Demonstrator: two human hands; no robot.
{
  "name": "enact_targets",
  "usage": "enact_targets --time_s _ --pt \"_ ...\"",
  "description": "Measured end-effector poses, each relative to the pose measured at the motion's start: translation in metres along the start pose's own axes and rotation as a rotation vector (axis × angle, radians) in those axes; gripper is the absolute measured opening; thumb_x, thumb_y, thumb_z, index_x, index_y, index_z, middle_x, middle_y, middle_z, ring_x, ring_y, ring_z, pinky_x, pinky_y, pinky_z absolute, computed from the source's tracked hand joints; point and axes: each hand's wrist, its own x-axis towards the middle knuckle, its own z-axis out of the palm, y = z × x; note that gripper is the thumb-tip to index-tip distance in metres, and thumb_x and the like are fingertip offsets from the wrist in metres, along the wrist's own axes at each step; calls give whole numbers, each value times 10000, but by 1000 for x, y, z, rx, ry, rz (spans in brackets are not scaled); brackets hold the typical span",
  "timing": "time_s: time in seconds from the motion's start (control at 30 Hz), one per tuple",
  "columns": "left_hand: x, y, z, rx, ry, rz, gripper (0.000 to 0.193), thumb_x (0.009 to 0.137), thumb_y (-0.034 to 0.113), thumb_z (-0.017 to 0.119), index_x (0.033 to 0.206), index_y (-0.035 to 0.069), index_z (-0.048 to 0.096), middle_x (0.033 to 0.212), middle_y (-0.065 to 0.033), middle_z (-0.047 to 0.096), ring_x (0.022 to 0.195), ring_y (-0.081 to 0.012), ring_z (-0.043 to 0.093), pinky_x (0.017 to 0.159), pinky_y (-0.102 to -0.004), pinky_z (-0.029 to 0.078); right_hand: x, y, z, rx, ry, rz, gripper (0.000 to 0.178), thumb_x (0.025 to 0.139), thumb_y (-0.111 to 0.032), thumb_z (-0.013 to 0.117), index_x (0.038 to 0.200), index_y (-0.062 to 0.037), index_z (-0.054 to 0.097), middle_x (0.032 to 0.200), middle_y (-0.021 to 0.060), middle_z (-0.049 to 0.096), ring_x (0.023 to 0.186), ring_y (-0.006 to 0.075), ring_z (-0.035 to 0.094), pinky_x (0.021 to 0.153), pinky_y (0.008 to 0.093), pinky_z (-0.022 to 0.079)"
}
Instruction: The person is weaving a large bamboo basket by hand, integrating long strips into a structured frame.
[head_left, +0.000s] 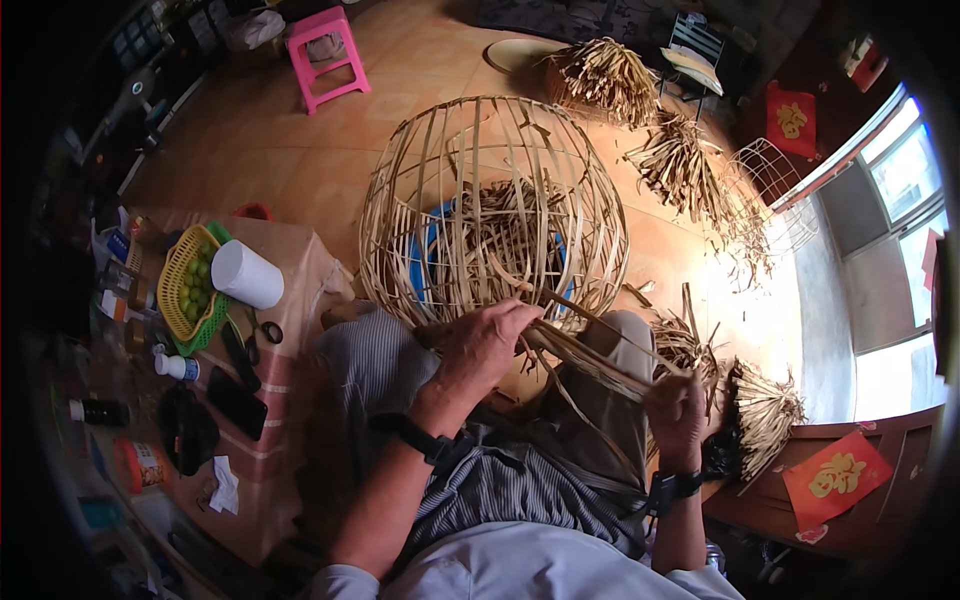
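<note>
A half-woven bamboo basket frame [492,205], round and open-ribbed, is rested on its side against the person's knees, its mouth turned towards the lap and its domed end pointed away across the tiled floor [300,160]. Its near rim is gripped by the left hand [482,345], the fingers curled tightly together over the rim and over the root of a bundle of bamboo strips [590,355]. That bundle is run from the frame's near rim out to the right and downward, so that its long axis is laid slantwise across the lap, and its far end is closed in the right hand [675,410], whose fingers are wrapped round the strips in a fist. Inside the frame a blue basin [425,255] full of loose strips can be seen through the ribs. Left of the frame a cloth-covered table [290,400] is set, with a yellow fruit basket [190,285], a white cup [247,274] and scissors [262,328]; beyond the frame a pink stool [325,55] and heaps of split bamboo [605,78] are found. A strip could probably be snapped or slipped from the rim if too hard a pull were given, and a finger could be cut by a sharp edge.
</note>
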Motion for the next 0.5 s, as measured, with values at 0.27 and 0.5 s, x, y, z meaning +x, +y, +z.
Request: enact_targets --time_s 0.27,0.5 --pt "-1 -5 -2 -24 -5 -22 221 1031 29 641 1217 30 761 1096 -186 774 988 -400 762 849 -433 616 -23 -11 9 -459 215 -40 303 1148 -170 542 886 -63 434 842 28 596 698 109 553 656 286 520" --pt "-1 -2 -5 13 -25 -74 214 1021 42 659 1199 61 778 1102 -162 786 1017 -380 768 861 -424 617 -37 -27 -12 -1127 -143 341 196 1119 -251 621 1053 -73 673 949 50 702 754 119 604 649 296 515"
